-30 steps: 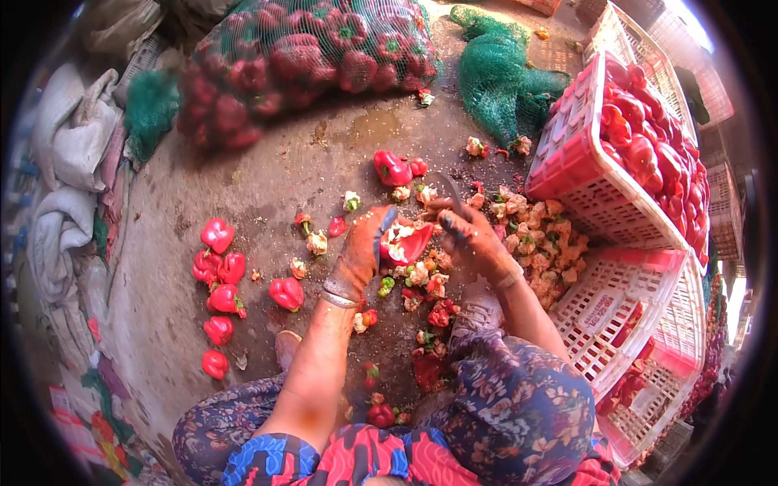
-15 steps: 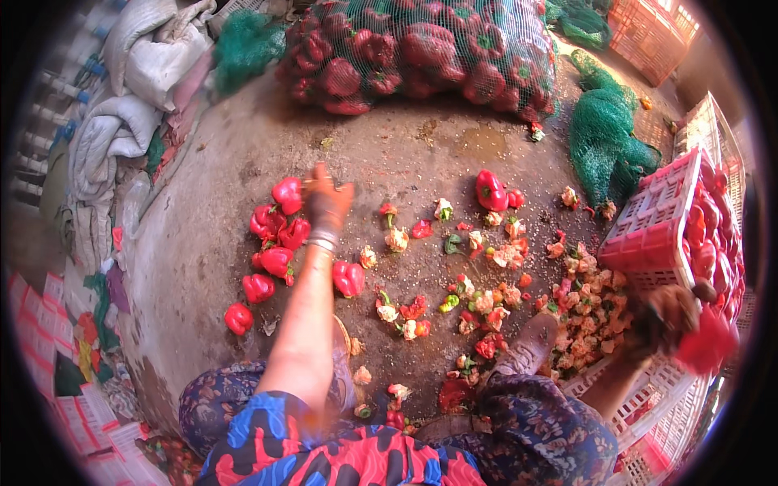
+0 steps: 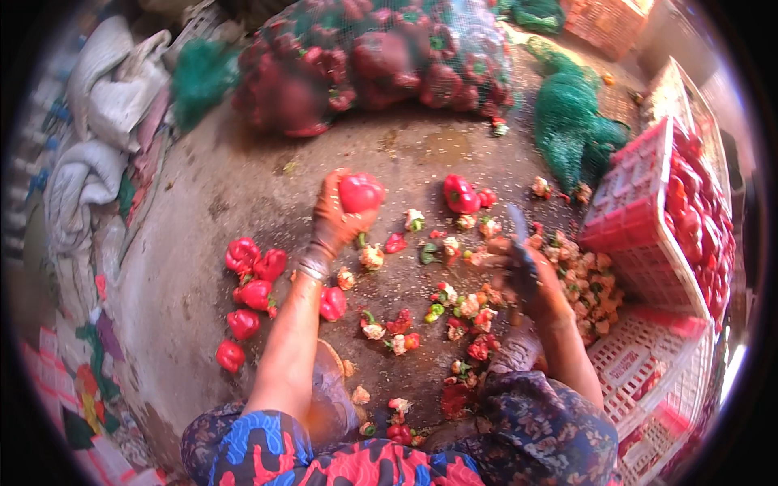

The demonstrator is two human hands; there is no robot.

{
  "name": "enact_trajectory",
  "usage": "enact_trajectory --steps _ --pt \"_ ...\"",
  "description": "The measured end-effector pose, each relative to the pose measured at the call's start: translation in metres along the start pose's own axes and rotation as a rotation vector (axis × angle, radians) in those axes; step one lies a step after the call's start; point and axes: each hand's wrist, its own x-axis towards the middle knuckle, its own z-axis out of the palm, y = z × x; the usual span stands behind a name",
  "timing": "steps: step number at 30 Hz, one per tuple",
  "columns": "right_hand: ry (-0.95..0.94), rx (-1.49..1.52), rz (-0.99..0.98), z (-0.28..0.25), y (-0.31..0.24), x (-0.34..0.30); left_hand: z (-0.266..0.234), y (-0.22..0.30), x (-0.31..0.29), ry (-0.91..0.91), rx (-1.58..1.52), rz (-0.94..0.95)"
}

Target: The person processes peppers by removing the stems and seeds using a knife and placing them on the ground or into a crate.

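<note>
Red pepper (image 3: 362, 193), long axis unclear, fills the curled left hand (image 3: 330, 217); right hand (image 3: 527, 279) grips forward-pointing knife (image 3: 517, 221).

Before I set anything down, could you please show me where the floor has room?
The concrete floor is bare between the white cloth and the leftmost red bell peppers; a second, seed-flecked patch lies between the filled mesh bag and the left hand. It is crowded around the right hand with pepper cores, heaped beside the plastic crates.
</note>
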Motion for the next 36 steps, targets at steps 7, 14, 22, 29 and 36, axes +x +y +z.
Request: enact_trajectory --steps 7,14,22,29,36 --pt "0.002 0.095 -0.221 0.011 -0.012 -0.011 0.082 0.157 -0.049 -0.317 -0.390 0.646" --pt "-0.089 -0.191 -0.438 -0.007 -0.024 -0.011 0.085 0.185 -0.069 -0.434 -0.743 -0.321" --pt "0.136 -0.164 -0.291 0.002 -0.054 -0.027 0.085 0.167 -0.061 -0.364 -0.496 -0.078" --pt "-0.033 -0.893 -0.599 0.004 -0.030 -0.040 0.098 0.171 -0.051 -0.126 -0.358 0.297" --pt "-0.016 -0.864 -0.656 0.016 -0.001 -0.011 0.098 0.172 -0.054 0.099 -0.319 0.250"
